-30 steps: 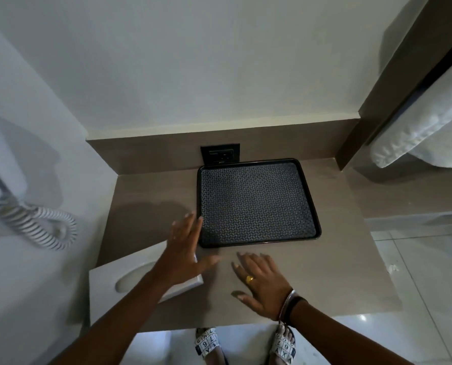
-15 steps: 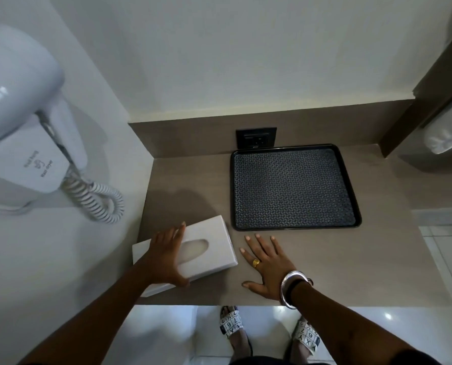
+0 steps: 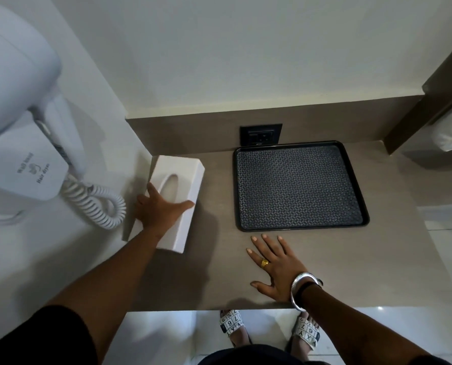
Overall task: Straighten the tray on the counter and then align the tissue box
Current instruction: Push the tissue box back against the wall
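A black tray [image 3: 301, 226] with a patterned grey mat lies on the brown counter [image 3: 377, 259], square to the back wall and just below a socket. A white tissue box [image 3: 178, 169] with an oval slot lies lengthwise along the left wall, its far end near the back corner. My left hand [image 3: 159, 210] grips the box's near half, thumb on its right edge, fingers over its left side. Flat on the counter in front of the tray rests my right hand [image 3: 277, 267], fingers spread, wearing a ring and bangles.
A wall-mounted white hair dryer [image 3: 22, 122] with a coiled cord [image 3: 95, 204] hangs on the left wall, close to the box. A black socket [image 3: 261, 134] sits in the backsplash. White towels [image 3: 451, 133] show at the far right. My sandalled feet stand below the counter's front edge.
My left hand has taken the tissue box from the counter's front left, turned it lengthwise and slid it back along the left wall. The right hand stayed flat; the view shifted.
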The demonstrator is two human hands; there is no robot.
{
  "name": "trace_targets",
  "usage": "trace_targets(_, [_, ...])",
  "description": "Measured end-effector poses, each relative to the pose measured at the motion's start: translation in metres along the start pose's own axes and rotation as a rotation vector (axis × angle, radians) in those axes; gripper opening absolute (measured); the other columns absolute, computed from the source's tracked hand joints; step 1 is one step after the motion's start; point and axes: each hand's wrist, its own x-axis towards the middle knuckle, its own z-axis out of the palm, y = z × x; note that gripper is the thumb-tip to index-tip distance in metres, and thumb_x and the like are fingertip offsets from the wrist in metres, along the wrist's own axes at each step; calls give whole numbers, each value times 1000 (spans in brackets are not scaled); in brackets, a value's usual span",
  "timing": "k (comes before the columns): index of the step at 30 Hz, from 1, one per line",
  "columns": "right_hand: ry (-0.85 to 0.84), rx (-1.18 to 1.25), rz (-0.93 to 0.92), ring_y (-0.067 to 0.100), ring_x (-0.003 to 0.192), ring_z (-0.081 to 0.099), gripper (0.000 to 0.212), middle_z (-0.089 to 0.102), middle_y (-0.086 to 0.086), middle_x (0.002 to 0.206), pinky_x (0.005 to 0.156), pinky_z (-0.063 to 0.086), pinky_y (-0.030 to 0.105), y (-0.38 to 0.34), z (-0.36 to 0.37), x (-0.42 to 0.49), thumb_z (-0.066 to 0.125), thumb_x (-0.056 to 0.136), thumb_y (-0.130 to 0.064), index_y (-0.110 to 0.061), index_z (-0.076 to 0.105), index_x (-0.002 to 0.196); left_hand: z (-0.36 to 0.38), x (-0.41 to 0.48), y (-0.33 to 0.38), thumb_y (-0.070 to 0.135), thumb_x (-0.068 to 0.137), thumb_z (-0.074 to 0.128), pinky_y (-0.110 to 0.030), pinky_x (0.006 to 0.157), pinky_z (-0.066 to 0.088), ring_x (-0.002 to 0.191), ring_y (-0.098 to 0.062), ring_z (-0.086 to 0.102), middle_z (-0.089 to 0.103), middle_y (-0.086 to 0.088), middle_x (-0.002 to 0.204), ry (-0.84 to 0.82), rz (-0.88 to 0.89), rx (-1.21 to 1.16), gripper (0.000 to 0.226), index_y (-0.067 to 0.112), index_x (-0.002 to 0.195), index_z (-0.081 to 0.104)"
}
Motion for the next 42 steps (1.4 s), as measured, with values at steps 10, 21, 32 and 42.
trace_targets(10, [-19, -10, -5, 33, 143, 28, 83, 28, 8, 158, 111, 15, 56, 3, 4, 4, 46, 80, -71, -27, 29, 149, 5, 41, 17, 70, 47, 83, -56, 115, 22, 136, -45, 29, 28, -28, 147, 20, -169, -52, 136, 16, 152, 14])
trace_targets(21, [-42, -11, 6, 32, 144, 24, 82, 25, 6, 159, 113, 10, 54, 3, 2, 5, 44, 82, -70, -28, 27, 150, 28, 32, 12, 76, 56, 74, -59, 116, 18, 141, -48, 22, 24, -31, 152, 101, -141, -105, 131, 9, 153, 18])
trace_targets(32, [-56, -33, 11, 32, 143, 27, 80, 28, 7, 158, 113, 9, 52, 0, -6, 3, 48, 82, -67, -26, 31, 149, 44, -10, -38, 89, 71, 36, -55, 122, 9, 151, -36, 15, 15, -17, 164, 164, 625, 301, 113, 16, 155, 21])
trace_targets(42, [-42, -13, 9, 30, 144, 21, 81, 26, 6, 158, 112, 11, 53, 1, -4, 4, 46, 82, -68, -27, 28, 150, 36, 30, -35, 86, 70, 39, -56, 122, 9, 152, -34, 11, 13, -19, 164, 138, 477, 310, 114, 14, 155, 15])
